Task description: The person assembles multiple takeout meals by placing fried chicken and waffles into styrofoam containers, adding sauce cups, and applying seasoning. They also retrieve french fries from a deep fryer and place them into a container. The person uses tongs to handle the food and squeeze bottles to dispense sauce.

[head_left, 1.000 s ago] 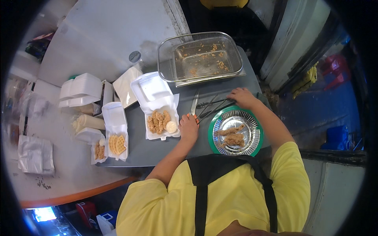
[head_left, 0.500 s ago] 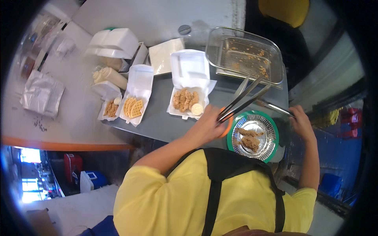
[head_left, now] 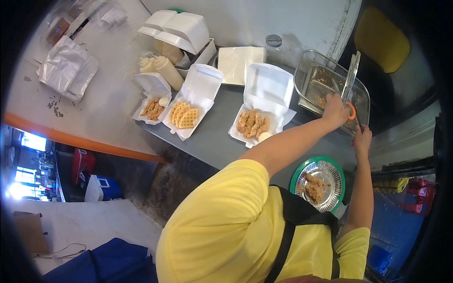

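My left hand (head_left: pixel 335 113) is closed around long metal tongs (head_left: pixel 351 75) over the right part of the wire basket (head_left: pixel 325 61). An orange loop handle (head_left: pixel 350 111) shows beside its fingers; what tool it belongs to is partly hidden. My right hand (head_left: pixel 362 137) grips a slim metal utensil (head_left: pixel 358 123) by the basket's near edge; its far end is hard to make out. Below both arms, fried chicken pieces (head_left: pixel 315 191) lie on a foil-lined plate with a green rim (head_left: pixel 342 177). Crumbs lie in the basket.
Open white foam boxes hold chicken strips with a dip cup (head_left: pixel 254 123), waffle pieces (head_left: pixel 185 117) and more chicken (head_left: pixel 152 109). Behind them are squeeze bottles (head_left: pixel 167 71), stacked foam boxes (head_left: pixel 184 30), paper sheets (head_left: pixel 240 63) and a shaker (head_left: pixel 273 41). A wall bounds the grey table's far side.
Both hands have moved away from the plate, up and right to the basket. The tongs now point upward over it. The view has turned, shifting the table's contents rightward.
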{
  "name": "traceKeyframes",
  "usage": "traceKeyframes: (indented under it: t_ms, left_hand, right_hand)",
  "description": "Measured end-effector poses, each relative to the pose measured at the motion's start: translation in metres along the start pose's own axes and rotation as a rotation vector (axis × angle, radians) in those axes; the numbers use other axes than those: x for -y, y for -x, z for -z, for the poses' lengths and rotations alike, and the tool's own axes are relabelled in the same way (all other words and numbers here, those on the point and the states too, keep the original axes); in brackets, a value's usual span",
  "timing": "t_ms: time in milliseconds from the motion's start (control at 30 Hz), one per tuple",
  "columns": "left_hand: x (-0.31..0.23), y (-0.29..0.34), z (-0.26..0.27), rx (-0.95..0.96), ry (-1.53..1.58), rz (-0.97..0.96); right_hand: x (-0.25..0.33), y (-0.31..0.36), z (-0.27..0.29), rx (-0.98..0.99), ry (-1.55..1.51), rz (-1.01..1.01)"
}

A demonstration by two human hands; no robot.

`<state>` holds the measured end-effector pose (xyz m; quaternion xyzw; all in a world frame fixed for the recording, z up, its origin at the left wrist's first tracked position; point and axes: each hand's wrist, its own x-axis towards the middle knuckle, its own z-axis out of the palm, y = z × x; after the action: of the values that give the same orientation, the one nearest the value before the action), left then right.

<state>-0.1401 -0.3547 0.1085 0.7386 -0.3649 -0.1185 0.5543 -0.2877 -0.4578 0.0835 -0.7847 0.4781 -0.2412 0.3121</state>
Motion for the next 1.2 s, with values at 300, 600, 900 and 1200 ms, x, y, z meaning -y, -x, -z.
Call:
traceKeyframes:
  t_ms: [300,600,900,1200]
  left_hand:
    - [0.108,0.124,0.195,-0.208,-0.355,0.114]
    - [0.194,0.198,0.268,-0.348,-0.216,0.630]
    - [0.181,0.182,0.270,-0.395,-0.131,0.606]
    - [0.190,0.215,0.316,-0.535,-0.142,0.643]
  right_hand:
    - [0.057,0.030,-0.011,-0.430,0.476,0.639]
    - [0.193,0.049,-0.150,0.108,0.181,1.095]
    - [0.245,-0.006,-0.235,0.230,0.537,0.637]
    - [0.264,0.034,-0.254,0.302,0.257,0.896]
